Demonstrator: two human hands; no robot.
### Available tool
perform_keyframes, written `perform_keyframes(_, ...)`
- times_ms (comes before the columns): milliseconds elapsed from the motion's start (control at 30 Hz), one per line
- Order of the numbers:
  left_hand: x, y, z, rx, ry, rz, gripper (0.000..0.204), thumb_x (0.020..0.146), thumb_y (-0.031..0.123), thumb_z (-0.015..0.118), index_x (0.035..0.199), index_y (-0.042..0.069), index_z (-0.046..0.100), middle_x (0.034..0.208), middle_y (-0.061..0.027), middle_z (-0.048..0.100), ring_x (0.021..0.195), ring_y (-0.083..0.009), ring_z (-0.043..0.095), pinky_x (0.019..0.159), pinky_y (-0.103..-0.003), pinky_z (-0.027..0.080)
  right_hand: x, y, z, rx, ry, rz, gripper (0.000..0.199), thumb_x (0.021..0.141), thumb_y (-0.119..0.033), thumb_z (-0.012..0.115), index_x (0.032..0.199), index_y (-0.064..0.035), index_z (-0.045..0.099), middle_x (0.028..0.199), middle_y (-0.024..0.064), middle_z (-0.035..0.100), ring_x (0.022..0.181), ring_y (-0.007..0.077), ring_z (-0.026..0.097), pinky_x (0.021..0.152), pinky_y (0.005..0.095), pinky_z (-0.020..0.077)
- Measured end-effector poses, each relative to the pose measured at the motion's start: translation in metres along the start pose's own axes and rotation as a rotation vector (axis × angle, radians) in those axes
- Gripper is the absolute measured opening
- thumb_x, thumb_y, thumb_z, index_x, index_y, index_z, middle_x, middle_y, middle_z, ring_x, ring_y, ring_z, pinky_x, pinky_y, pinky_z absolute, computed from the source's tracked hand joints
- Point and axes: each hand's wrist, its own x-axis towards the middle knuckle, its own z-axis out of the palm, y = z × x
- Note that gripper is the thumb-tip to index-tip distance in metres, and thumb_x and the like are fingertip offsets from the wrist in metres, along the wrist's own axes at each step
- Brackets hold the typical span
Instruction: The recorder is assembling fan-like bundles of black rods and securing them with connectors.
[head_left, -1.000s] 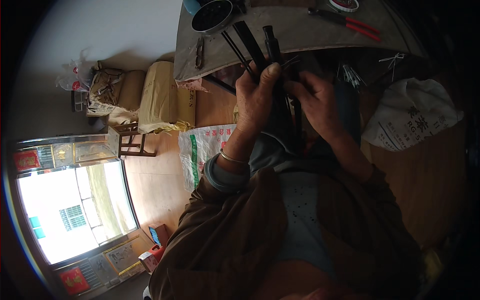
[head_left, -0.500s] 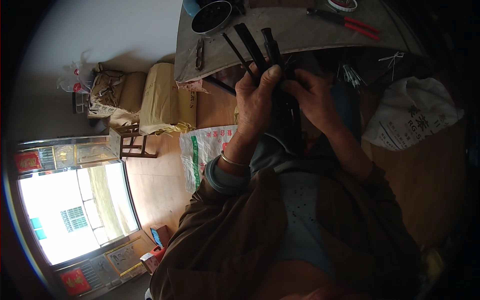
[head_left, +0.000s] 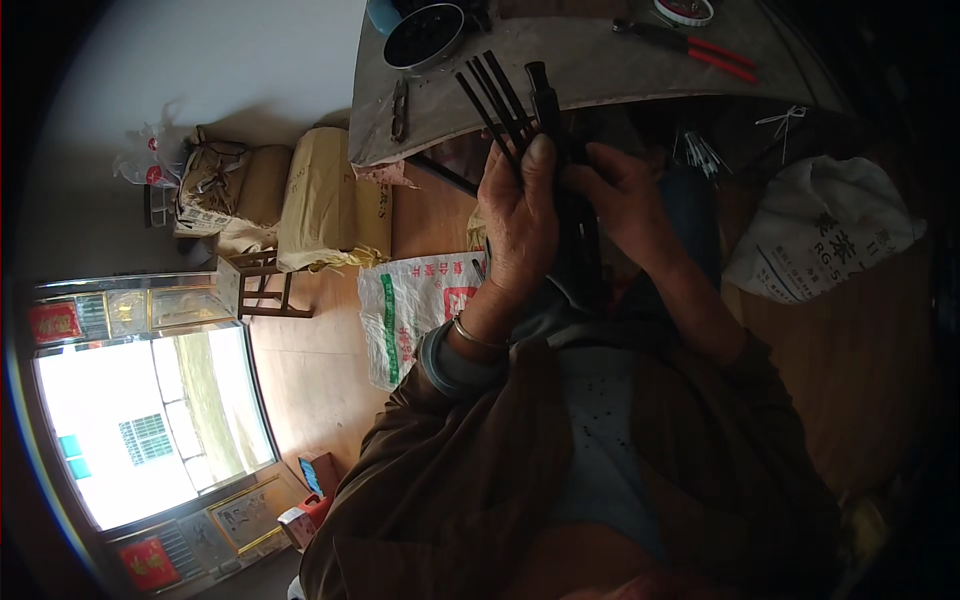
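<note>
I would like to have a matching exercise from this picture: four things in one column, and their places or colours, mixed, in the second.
Things:
1. Black rods
2. Pliers
3. Wooden stool
4. Large sack at the right

Places or colours:
A. White with dark printing
B. Held in the left hand
C. Beside the brown bundles
D. Red handles

Pairs: 1-B, 2-D, 3-C, 4-A

Wdn stool (head_left: 234,284) stands nr brn pkgs (head_left: 320,195).
</note>
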Motion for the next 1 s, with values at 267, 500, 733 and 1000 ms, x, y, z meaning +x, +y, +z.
perform_keyframes(267, 0.007, 0.001, -0.003, 0.002, -0.070, -0.052, 0.022, 0.091, 0.012, 0.062, 0.109, -0.001, 0.059, 0.094, -0.0039, 0.063, 0.085, -0.0095, 0.058, 0.076, -0.023, 0.047, -0.001, -0.004, -0.001, -0.182, -0.022, -0.031, 0.013, 0.092, -0.014, 0.060, 0.094, -0.0008, 0.062, 0.076, -0.0023, 0.059, 0.072, 0.0011, 0.049, 0.061, 0.0192, 0.0397)
perform_keyframes(500, 0.011, -0.005, -0.008, 0.040, -0.054, -0.017, 0.023, 0.092, 0.013, 0.061, 0.110, -0.001, 0.059, 0.096, -0.0046, 0.063, 0.088, -0.0101, 0.058, 0.078, -0.024, 0.047, 0.001, 0.000, 0.002, -0.296, 0.122, -0.271, 0.021, 0.088, -0.004, 0.063, 0.108, -0.0008, 0.058, 0.081, 0.0036, 0.063, 0.077, 0.0077, 0.060, 0.063, 0.0223, 0.0470)
perform_keyframes(733, 0.013, -0.010, -0.011, 0.054, -0.034, -0.017, 0.025, 0.093, 0.015, 0.060, 0.112, -0.002, 0.059, 0.096, -0.0048, 0.064, 0.087, -0.0110, 0.059, 0.079, -0.025, 0.048, 0.000, -0.001, 0.005, -0.474, 0.221, -0.486, 0.047, 0.081, 0.007, 0.063, 0.124, -0.0035, 0.048, 0.101, 0.0123, 0.064, 0.087, 0.0232, 0.067, 0.069, 0.0311, 0.0524)
perform_keyframes(1000, 0.017, -0.014, -0.014, -0.121, -0.100, -0.120, 0.026, 0.095, 0.015, 0.058, 0.114, -0.003, 0.056, 0.100, -0.0073, 0.065, 0.087, -0.0116, 0.062, 0.078, -0.026, 0.051, 0.001, 0.000, 0.008, -0.540, 0.207, -0.474, 0.037, 0.087, 0.008, 0.056, 0.119, -0.0015, 0.041, 0.095, 0.0103, 0.062, 0.084, 0.0139, 0.065, 0.068, 0.0242, 0.0504)
